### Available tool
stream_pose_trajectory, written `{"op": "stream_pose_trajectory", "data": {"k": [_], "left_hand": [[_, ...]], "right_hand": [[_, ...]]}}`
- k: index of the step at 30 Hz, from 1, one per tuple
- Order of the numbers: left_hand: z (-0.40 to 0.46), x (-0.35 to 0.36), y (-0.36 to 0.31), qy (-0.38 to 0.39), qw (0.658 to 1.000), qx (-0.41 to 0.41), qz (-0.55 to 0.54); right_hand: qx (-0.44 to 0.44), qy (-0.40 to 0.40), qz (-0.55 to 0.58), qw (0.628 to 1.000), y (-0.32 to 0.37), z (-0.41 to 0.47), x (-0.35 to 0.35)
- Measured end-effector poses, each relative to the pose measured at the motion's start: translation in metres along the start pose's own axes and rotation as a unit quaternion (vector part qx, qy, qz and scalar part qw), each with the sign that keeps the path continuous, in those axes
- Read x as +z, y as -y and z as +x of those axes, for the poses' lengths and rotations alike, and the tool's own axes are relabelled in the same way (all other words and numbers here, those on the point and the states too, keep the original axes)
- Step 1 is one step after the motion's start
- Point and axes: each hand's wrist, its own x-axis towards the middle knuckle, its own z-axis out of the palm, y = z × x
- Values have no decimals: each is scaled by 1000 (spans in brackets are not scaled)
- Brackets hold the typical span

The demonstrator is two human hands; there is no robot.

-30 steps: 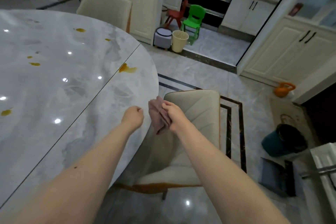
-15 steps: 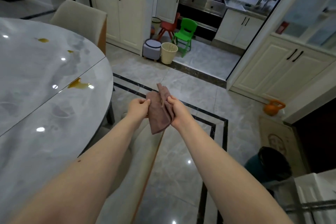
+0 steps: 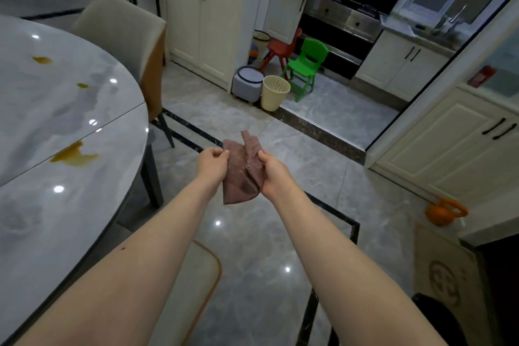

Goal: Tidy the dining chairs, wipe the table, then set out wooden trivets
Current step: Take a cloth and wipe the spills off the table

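A brown cleaning cloth (image 3: 242, 177) hangs crumpled between both hands over the floor, to the right of the table. My left hand (image 3: 212, 164) pinches its left edge and my right hand (image 3: 273, 173) grips its right side. The round grey marble table (image 3: 64, 154) fills the left, with yellow-brown spills (image 3: 73, 155) near its edge and smaller ones further back. A beige dining chair (image 3: 120, 25) stands at the table's far side. Another beige chair (image 3: 193, 289) shows only its back below my arms.
Ahead on the floor stand a small grey stool (image 3: 247, 83), a cream waste bin (image 3: 274, 93), a green child's chair (image 3: 307, 64) and a red one (image 3: 280, 49). An orange kettlebell (image 3: 445, 212) sits at the right by cream cabinets (image 3: 449, 143). A step (image 3: 317, 126) leads into the kitchen.
My left hand has taken hold of the cloth, which only the right held a second ago. The view has swung right, away from the table, and the near chair has dropped below my arms.
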Motion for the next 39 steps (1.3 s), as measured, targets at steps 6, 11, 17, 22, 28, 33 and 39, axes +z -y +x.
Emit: {"op": "stream_pose_trajectory", "data": {"k": [6,11,17,22,28,33,39], "left_hand": [[62,15,-16,-82,996,-10,27],[113,-1,-36,-184,983,-9,11],[142,-43,-34,-327,943,-21,-57],[142,-93,-16,-407,904,-48,-127],[146,-158,8,-479,862,-73,-152],[148,-205,37,-570,818,-80,-14],[145,-222,91,-543,761,-155,320]], "right_hand": [[44,43,-31,998,35,78,18],[85,116,-92,985,65,142,66],[119,218,-200,948,63,185,129],[161,275,-283,905,29,194,185],[82,328,-387,858,-22,211,252],[-167,389,-488,763,-59,242,301],[-318,497,-634,500,-119,280,303]]}}
